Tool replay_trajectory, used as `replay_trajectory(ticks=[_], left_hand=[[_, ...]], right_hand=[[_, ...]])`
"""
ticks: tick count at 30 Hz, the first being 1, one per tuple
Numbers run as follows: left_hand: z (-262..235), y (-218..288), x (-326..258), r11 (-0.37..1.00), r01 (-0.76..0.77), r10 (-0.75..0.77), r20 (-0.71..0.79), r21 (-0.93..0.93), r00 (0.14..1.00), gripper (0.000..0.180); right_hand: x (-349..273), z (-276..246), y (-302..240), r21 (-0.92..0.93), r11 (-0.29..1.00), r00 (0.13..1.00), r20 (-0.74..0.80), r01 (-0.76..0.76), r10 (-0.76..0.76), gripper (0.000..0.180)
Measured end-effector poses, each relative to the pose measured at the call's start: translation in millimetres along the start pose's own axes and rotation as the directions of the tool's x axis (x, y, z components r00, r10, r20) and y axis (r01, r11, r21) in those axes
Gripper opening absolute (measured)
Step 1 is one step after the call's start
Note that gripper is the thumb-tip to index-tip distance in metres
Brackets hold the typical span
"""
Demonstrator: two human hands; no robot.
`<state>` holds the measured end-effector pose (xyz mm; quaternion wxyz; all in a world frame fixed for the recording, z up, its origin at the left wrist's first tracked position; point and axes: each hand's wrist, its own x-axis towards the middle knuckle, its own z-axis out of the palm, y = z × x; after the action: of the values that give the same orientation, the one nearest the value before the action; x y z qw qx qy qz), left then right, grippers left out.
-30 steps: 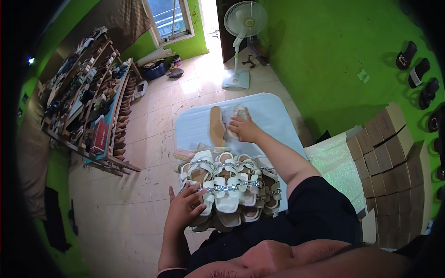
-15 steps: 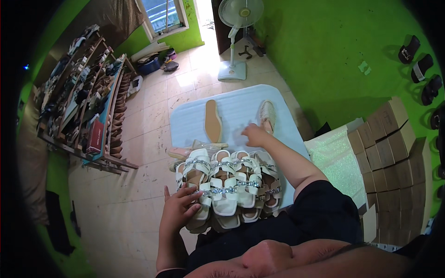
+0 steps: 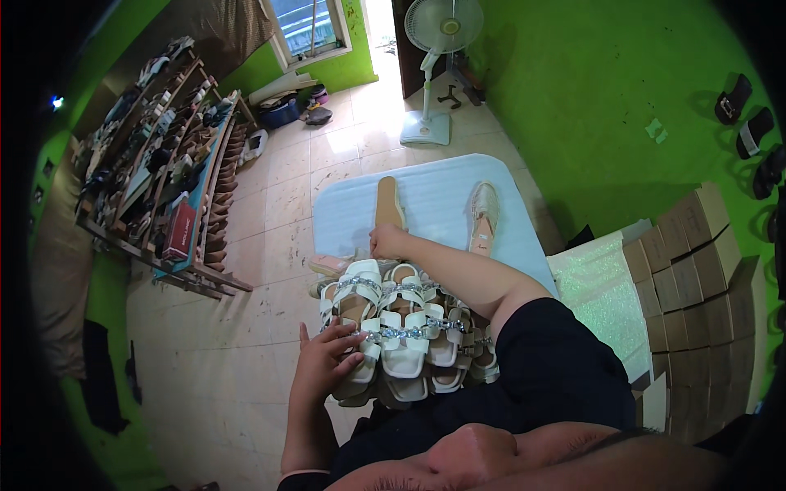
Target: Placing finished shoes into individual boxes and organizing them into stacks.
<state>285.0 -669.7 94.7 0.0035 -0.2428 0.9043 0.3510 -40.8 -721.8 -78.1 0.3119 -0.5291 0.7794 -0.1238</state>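
My right hand (image 3: 386,241) is stretched forward over the light blue tabletop (image 3: 348,192). Its fingers are curled round the near end of an upturned shoe (image 3: 387,200) with a tan sole, and they hide that end. To the right of it lies a pale woven slip-on shoe (image 3: 484,214), opening upward. Close to my body, white sandals (image 3: 404,360) with jewelled straps are piled in layers. My left hand (image 3: 329,360) lies against the pile's left side, fingers spread over a sandal. Partly behind the sandals sits a pinkish shoe (image 3: 327,263).
A rack (image 3: 155,172) crowded with shoes stands at the left, with a red box (image 3: 181,231) on it. Beyond the table is a white standing fan (image 3: 426,127). Stacked brown cartons (image 3: 684,286) line the right, beside a shiny pale sheet (image 3: 602,286). Footwear (image 3: 753,135) hangs on the green wall.
My right hand has moved left from beside the woven shoe to the upturned shoe, and its fingers have closed. My left hand stays on the sandals. The view has shifted slightly.
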Motion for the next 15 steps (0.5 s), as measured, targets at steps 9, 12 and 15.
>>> replay_trajectory(ticks=[9,12,15], left_hand=[[1,-5,-3,1.0,0.006,-0.006,-0.004,-0.024,1.0,0.032],[1,-3,0,1.0,-0.021,0.021,-0.002,-0.004,1.0,0.033],[1,-5,2,1.0,-0.019,0.019,0.014,0.001,1.0,0.034]], right_hand=[[-28,-37,23,0.74,0.647,0.935,-0.334,0.182,0.119,0.019],[-59,-54,68,0.489,0.795,0.655,-0.739,0.36,0.158,0.013],[-99,-63,127,0.389,0.911,0.414,-0.858,0.134,0.305,0.013]])
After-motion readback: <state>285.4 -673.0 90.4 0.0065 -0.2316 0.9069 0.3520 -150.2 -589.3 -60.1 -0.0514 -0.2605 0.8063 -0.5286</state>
